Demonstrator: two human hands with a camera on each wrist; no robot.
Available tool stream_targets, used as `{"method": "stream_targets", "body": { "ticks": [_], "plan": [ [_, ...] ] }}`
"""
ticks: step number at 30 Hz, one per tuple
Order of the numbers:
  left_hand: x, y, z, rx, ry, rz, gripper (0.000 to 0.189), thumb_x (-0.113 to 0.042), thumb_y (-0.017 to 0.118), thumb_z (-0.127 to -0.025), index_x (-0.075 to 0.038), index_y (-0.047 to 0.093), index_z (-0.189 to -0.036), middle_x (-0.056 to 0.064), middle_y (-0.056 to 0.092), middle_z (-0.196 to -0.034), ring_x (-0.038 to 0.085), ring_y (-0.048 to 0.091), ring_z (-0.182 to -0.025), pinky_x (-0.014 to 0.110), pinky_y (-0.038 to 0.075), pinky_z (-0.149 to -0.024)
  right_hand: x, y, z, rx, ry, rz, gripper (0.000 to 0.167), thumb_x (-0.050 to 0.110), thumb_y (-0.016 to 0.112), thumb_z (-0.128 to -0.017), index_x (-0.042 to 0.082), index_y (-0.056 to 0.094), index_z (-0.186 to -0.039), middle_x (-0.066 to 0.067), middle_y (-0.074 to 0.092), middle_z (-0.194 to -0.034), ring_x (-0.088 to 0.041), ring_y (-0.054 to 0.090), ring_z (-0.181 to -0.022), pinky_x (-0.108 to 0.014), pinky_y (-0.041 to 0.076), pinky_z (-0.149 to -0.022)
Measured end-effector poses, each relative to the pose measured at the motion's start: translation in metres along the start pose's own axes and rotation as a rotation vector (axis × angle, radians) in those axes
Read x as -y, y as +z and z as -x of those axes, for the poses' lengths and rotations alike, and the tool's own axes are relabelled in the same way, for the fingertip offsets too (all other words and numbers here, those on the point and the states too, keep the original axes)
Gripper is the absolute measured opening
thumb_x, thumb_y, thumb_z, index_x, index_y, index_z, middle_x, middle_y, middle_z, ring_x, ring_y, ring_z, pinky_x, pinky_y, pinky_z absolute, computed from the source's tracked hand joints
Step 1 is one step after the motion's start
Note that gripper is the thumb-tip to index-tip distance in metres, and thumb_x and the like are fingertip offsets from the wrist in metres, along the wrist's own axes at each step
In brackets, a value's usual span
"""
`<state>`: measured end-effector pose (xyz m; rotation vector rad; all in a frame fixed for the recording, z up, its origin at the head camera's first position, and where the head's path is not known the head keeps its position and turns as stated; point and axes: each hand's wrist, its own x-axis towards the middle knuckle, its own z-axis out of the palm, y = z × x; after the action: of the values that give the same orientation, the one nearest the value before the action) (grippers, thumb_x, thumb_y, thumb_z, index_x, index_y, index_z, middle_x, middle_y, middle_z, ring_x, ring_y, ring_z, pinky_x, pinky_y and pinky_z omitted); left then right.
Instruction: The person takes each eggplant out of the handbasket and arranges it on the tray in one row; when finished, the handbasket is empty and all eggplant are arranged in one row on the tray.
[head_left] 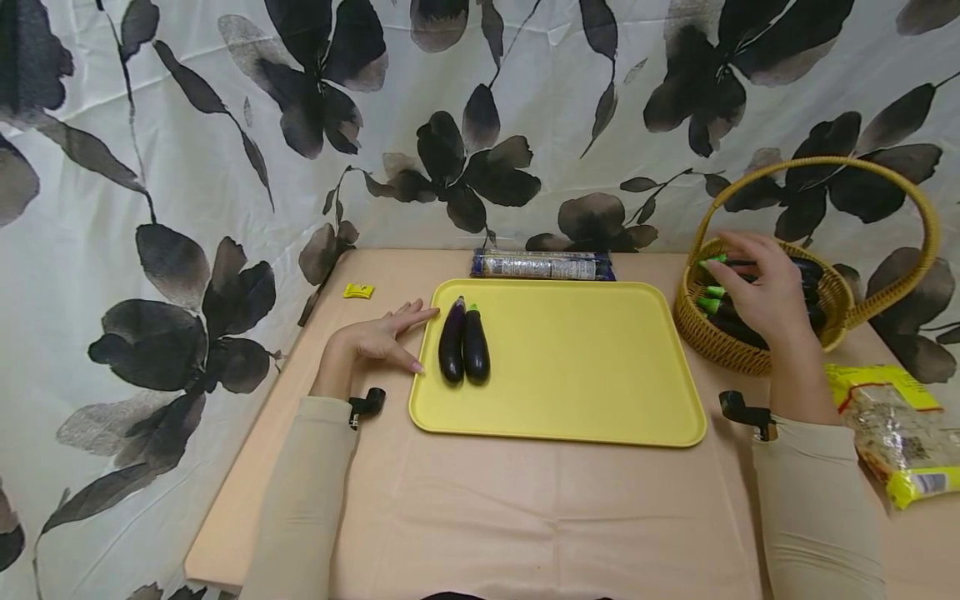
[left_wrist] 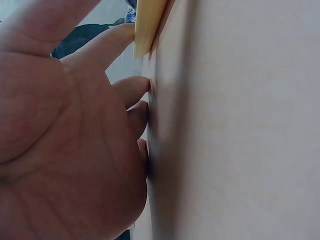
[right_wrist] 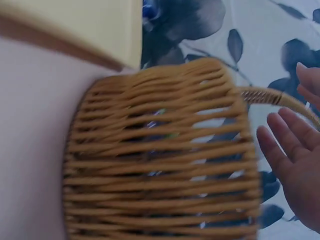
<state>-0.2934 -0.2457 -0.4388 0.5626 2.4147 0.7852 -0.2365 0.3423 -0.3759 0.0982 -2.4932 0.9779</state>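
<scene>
Two dark purple eggplants (head_left: pixel 463 343) lie side by side on the left part of a yellow tray (head_left: pixel 585 367). My left hand (head_left: pixel 378 340) rests at the tray's left edge with its fingers spread. In the left wrist view, a fingertip meets the tray rim (left_wrist: pixel 145 30) while other fingertips are on the table. My right hand (head_left: pixel 761 287) is over a wicker basket (head_left: pixel 720 346) holding several more eggplants (head_left: pixel 731 321), some with green stems. The right wrist view shows its fingers (right_wrist: pixel 287 137) extended beside the basket handle, with nothing visible in their grasp.
Behind the tray lies a blue and silver packet (head_left: pixel 543 265). A small yellow wrapped item (head_left: pixel 358 291) is at the back left. To the right, a yellow and clear bag (head_left: pixel 900 433) lies beside the basket, whose tall handle (head_left: pixel 930 225) arches up before a floral curtain (head_left: pixel 555 100).
</scene>
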Motion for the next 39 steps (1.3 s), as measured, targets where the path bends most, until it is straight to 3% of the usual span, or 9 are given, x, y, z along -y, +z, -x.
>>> {"method": "stream_targets", "body": {
  "ticks": [3,5,7,10,18,22,39],
  "plan": [
    [0.000,0.000,0.000,-0.002,-0.007,0.010,0.120,-0.050,0.096,-0.067,-0.039,0.028,-0.165,0.002,-0.007,-0.177,0.035,-0.017,-0.161,0.067,-0.009,-0.126,-0.011,0.001,0.000,-0.007,0.024,0.006,0.050,0.031,0.063,-0.105,0.023,0.055,-0.153,-0.013,0.051,-0.153,-0.038,0.052,-0.130,-0.025,0.045,-0.110],
    [0.000,0.000,0.001,-0.004,-0.014,0.016,0.120,-0.051,0.097,-0.066,-0.040,0.029,-0.164,0.002,-0.007,-0.177,0.036,-0.018,-0.161,0.068,-0.009,-0.126,-0.018,0.001,-0.001,-0.003,0.051,0.015,0.050,0.032,0.061,-0.106,0.021,0.054,-0.154,-0.015,0.048,-0.155,-0.041,0.049,-0.133,-0.041,0.044,-0.116],
    [-0.001,0.001,0.001,-0.005,-0.021,0.021,0.120,-0.051,0.097,-0.066,-0.041,0.029,-0.164,0.001,-0.006,-0.177,0.037,-0.018,-0.161,0.069,-0.009,-0.125,-0.025,0.000,-0.001,0.007,0.084,0.031,0.051,0.035,0.059,-0.106,0.020,0.052,-0.155,-0.017,0.045,-0.157,-0.044,0.046,-0.135,-0.058,0.041,-0.116],
    [-0.002,0.001,0.001,-0.005,-0.029,0.017,0.120,-0.052,0.097,-0.065,-0.042,0.029,-0.164,0.000,-0.006,-0.177,0.038,-0.017,-0.161,0.070,-0.008,-0.125,-0.034,0.000,-0.003,0.027,0.120,0.058,0.053,0.035,0.058,-0.107,0.019,0.049,-0.156,-0.021,0.042,-0.158,-0.048,0.043,-0.138,-0.068,0.037,-0.114],
    [-0.002,0.001,0.001,-0.011,-0.026,0.009,0.120,-0.054,0.096,-0.065,-0.043,0.029,-0.164,0.000,-0.006,-0.177,0.040,-0.017,-0.160,0.071,-0.008,-0.124,-0.052,-0.009,-0.016,0.149,0.132,0.127,0.058,0.037,0.052,-0.109,0.011,0.042,-0.159,-0.031,0.034,-0.161,-0.054,0.024,-0.152,-0.074,0.018,-0.121],
    [-0.001,0.001,0.001,-0.009,-0.030,0.011,0.120,-0.054,0.096,-0.065,-0.043,0.029,-0.163,0.000,-0.006,-0.177,0.041,-0.017,-0.160,0.072,-0.008,-0.124,-0.061,-0.015,-0.024,0.226,0.132,0.191,0.060,0.037,0.049,-0.109,0.009,0.038,-0.161,-0.034,0.029,-0.163,-0.058,0.019,-0.152,-0.077,0.016,-0.119],
    [0.001,0.002,0.000,-0.009,-0.029,0.026,0.120,-0.052,0.097,-0.065,-0.043,0.030,-0.163,0.000,-0.007,-0.177,0.040,-0.018,-0.160,0.071,-0.009,-0.124,-0.092,-0.020,-0.038,0.363,0.061,0.356,0.041,0.015,0.058,-0.106,-0.002,0.056,-0.143,-0.039,0.046,-0.141,-0.062,0.036,-0.133,-0.077,0.024,-0.112]
  ]
}}
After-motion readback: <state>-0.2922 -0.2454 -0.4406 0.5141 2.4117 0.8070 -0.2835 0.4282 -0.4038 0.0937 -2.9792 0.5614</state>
